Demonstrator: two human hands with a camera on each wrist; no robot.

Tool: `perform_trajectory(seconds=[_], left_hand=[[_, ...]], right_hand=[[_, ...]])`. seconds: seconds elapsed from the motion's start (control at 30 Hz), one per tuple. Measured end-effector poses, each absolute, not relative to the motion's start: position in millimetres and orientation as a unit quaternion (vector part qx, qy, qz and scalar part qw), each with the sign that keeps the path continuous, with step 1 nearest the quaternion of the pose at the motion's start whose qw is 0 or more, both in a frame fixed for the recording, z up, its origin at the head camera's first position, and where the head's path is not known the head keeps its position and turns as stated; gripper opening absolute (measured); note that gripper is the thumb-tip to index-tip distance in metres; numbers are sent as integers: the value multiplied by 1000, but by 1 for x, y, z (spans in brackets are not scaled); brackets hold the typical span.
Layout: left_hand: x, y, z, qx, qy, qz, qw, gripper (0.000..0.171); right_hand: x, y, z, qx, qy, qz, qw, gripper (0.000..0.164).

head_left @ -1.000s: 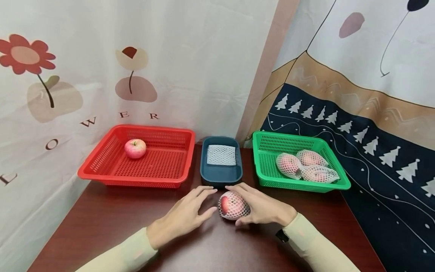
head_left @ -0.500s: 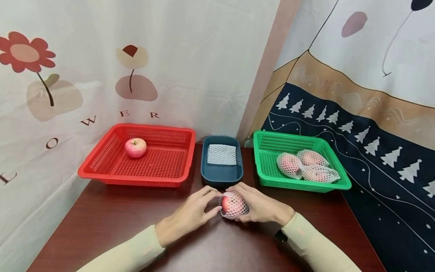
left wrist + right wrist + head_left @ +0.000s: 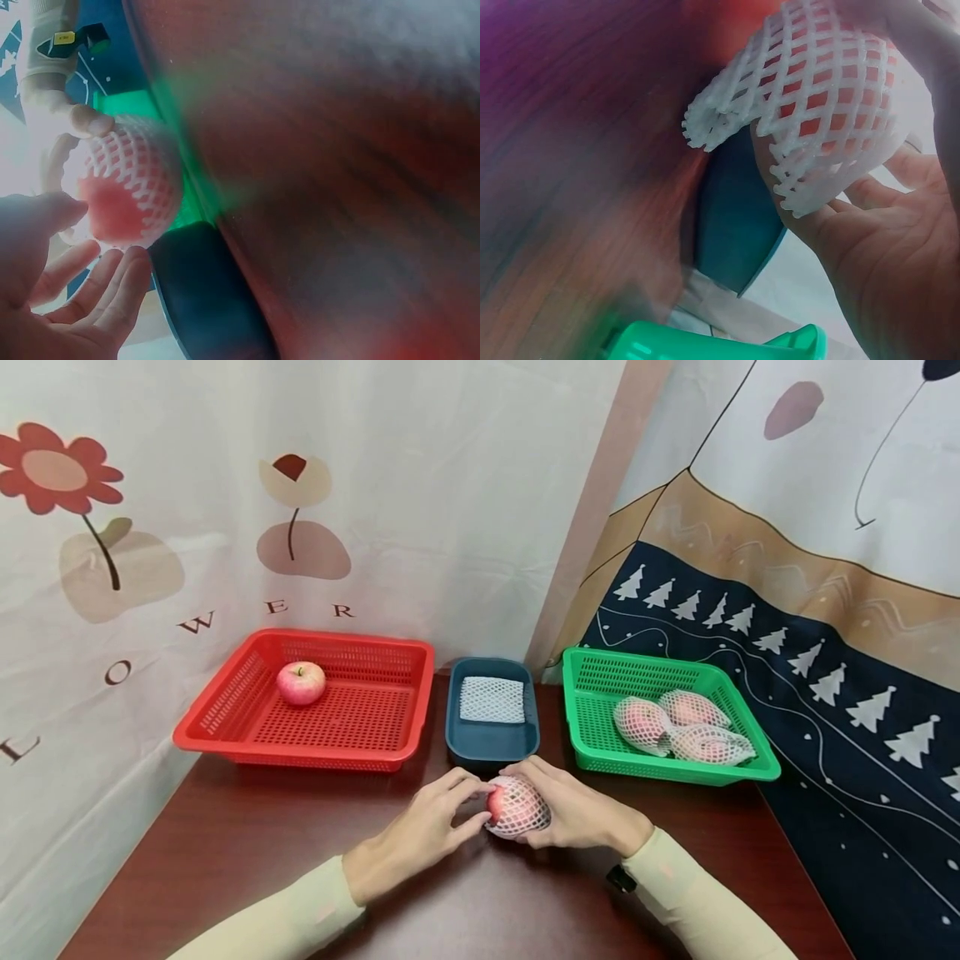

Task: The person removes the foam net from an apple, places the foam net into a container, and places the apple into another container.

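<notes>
Right hand (image 3: 577, 810): your fingers and thumb wrap the netted apple (image 3: 519, 808).
Left hand (image 3: 418, 828): your parted thumb and fingertips clasp its end.
Apple: red, bare patch, white net (image 3: 821, 90).
Axis: sideways, bare patch facing your left.
Place: before the blue tray (image 3: 491, 745).

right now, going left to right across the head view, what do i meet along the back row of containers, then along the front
Back row: red plastic basket, dark blue tray, green plastic basket. Front: left hand, foam-netted apple, right hand.
</notes>
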State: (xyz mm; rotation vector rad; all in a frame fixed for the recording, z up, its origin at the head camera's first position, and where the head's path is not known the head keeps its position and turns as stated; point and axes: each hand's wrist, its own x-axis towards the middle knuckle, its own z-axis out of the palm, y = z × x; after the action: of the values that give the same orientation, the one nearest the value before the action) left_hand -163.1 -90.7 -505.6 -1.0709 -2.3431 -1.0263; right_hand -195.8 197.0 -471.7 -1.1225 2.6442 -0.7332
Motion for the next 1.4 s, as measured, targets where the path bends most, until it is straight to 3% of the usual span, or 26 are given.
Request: perform_trajectory(seconds=[0.77,1.4], left_hand=[[-165,-93,-492,-388,-814,-362,234,54],[-160,-93,-485,-376,-828,-355,216,60]], right_hand=[[-196,193,-454,-387,875,-288,47,90],[-194,187,-450,-400,866,-298,41,94]])
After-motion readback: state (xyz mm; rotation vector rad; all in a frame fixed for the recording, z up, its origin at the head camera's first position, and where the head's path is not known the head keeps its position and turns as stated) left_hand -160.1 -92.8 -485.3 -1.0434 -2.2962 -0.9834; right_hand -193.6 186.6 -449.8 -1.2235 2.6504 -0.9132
